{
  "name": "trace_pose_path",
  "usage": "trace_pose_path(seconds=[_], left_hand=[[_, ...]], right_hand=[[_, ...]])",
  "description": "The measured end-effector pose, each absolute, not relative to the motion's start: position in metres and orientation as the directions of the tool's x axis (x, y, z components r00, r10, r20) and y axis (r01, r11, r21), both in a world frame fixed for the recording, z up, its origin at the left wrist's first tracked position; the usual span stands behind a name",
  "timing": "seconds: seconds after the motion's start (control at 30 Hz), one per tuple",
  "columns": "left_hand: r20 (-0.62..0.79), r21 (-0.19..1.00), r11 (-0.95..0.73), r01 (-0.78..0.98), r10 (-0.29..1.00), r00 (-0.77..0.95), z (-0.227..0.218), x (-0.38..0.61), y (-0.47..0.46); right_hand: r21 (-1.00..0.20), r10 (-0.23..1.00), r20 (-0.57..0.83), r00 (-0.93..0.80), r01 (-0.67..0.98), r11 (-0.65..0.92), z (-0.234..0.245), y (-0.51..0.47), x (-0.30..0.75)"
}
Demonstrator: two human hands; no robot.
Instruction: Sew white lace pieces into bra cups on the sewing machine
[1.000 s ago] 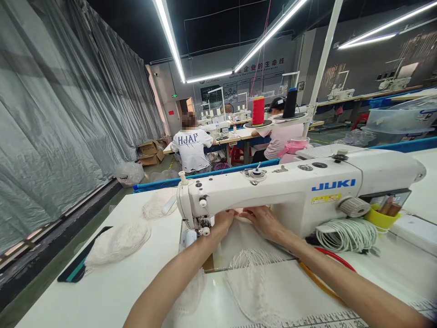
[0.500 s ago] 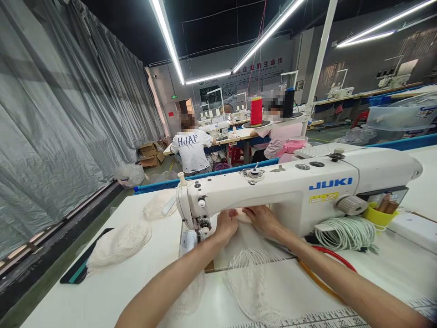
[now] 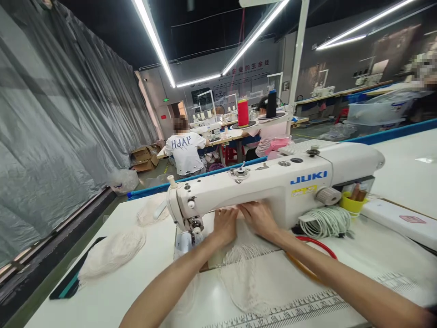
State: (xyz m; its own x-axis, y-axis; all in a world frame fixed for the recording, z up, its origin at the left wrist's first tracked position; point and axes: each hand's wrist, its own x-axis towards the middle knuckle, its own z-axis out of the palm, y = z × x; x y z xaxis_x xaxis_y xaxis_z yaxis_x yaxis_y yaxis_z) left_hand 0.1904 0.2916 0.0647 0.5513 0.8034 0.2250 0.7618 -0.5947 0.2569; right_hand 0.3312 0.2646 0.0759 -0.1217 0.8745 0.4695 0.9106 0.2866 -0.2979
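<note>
My left hand (image 3: 225,224) and my right hand (image 3: 258,220) meet under the arm of a white JUKI sewing machine (image 3: 235,190). Their fingers close on a cream fabric piece, of which only a little shows between them; the machine arm partly hides the fingertips. To the left of my left hand is the needle area (image 3: 195,226). Nearer to me, a cream lace piece with fringe (image 3: 244,273) lies flat on the table, below both wrists.
A stack of cream lace pieces (image 3: 111,253) lies left, and another pile (image 3: 152,210) behind it. Coiled pale cord (image 3: 324,222), a yellow cup (image 3: 351,206) and a red hoop (image 3: 321,245) are at right. A printed ruler (image 3: 287,314) runs along the front. Co-workers sit beyond.
The view has shifted, so the machine appears further left. My left hand's fingers have moved forward under the arm, and the two hands are closer together.
</note>
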Motion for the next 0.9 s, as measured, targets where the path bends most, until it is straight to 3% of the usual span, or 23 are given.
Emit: trace_pose_path(seconds=[0.13,0.3,0.4,0.5,0.57,0.63,0.67,0.77,0.9], left_hand=[[0.222,0.218,-0.622,0.752,0.782,0.582,0.066,0.194,0.290],[0.267,0.224,-0.637,0.737,0.768,0.583,0.067,0.190,0.302],[0.272,0.267,-0.633,0.727,0.773,0.573,0.071,0.190,0.301],[0.303,0.323,-0.629,0.707,0.776,0.553,0.084,0.192,0.274],[0.289,0.443,-0.637,0.630,0.767,0.572,0.094,0.192,0.241],[0.118,0.843,-0.429,0.326,0.737,0.665,0.103,0.190,0.201],[0.032,0.947,-0.253,0.196,0.683,0.730,0.106,0.188,0.180],[-0.120,0.993,0.067,0.099,0.581,0.805,0.114,0.177,0.130],[-0.218,0.976,0.173,0.134,0.708,0.672,0.119,0.157,0.099]], right_hand=[[-0.303,0.805,0.520,-0.286,0.820,0.486,0.088,0.203,0.348],[-0.310,0.692,0.660,-0.293,0.733,0.606,0.111,0.125,0.369],[-0.367,0.556,0.787,-0.267,0.522,0.770,0.122,0.082,0.375],[-0.481,0.582,0.783,-0.219,0.379,0.791,0.129,0.051,0.378],[-0.554,0.613,0.769,-0.184,0.288,0.781,0.130,0.039,0.376],[-0.608,0.639,0.750,-0.173,0.200,0.768,0.128,0.032,0.371],[-0.628,0.647,0.741,-0.177,0.156,0.762,0.127,0.030,0.368],[-0.664,0.663,0.731,-0.162,0.051,0.746,0.122,0.023,0.361],[-0.770,0.774,0.625,-0.102,0.084,0.632,0.110,0.015,0.365]])
